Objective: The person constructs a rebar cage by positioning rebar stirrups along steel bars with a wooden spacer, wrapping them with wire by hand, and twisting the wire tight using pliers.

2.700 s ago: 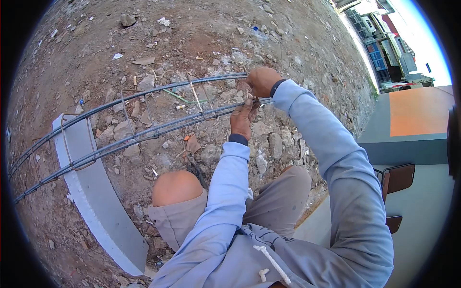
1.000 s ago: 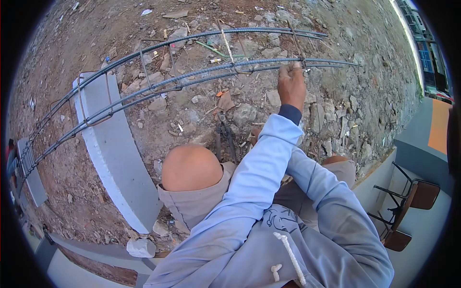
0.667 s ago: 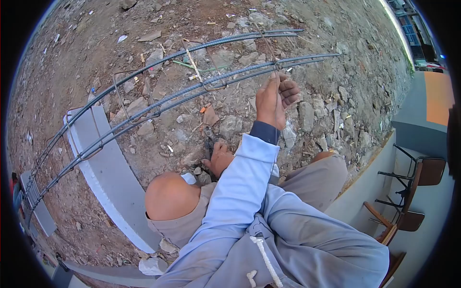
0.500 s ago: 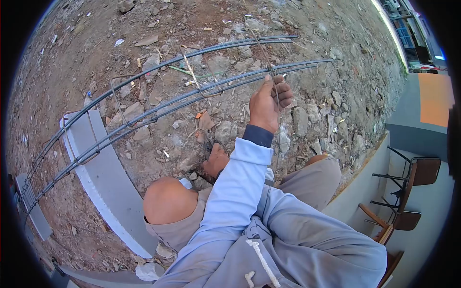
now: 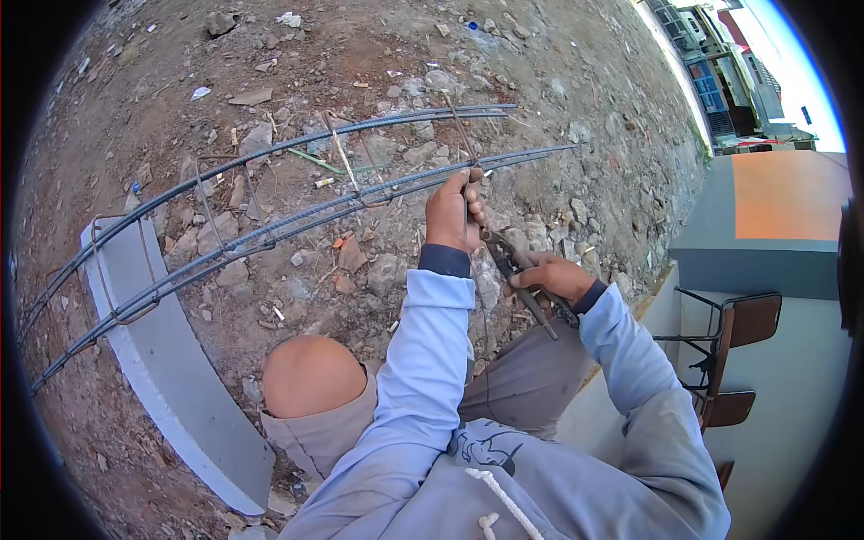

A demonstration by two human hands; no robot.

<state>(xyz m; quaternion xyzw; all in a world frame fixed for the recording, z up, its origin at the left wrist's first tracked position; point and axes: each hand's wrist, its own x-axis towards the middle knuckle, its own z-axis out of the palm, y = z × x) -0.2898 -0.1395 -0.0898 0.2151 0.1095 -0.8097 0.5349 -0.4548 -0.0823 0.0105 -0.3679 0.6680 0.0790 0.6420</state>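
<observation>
My left hand [image 5: 453, 211] is closed on a thin wire at the lower bars of the rebar cage [image 5: 306, 214], beside the last stirrup [image 5: 462, 129]. The wire hangs down from the fingers toward my lap. To its right, my right hand [image 5: 553, 276] is wrapped round the handles of dark metal pliers [image 5: 517, 277]. The head of the pliers points up and left, close below my left hand. The cage's long bars curve to the left, with bent square stirrups spaced along them.
A grey-topped white block [image 5: 184, 369] lies under the left part of the cage. Rubble and stones cover the ground [image 5: 576, 99]. My bare knee [image 5: 315, 376] is below the cage. Brown chairs [image 5: 754, 320] stand at the right, near a grey and orange wall [image 5: 783, 202].
My right hand has picked up the pliers from the ground and brought them right and up. My left hand remains at the lower bars. The view has shifted toward the right.
</observation>
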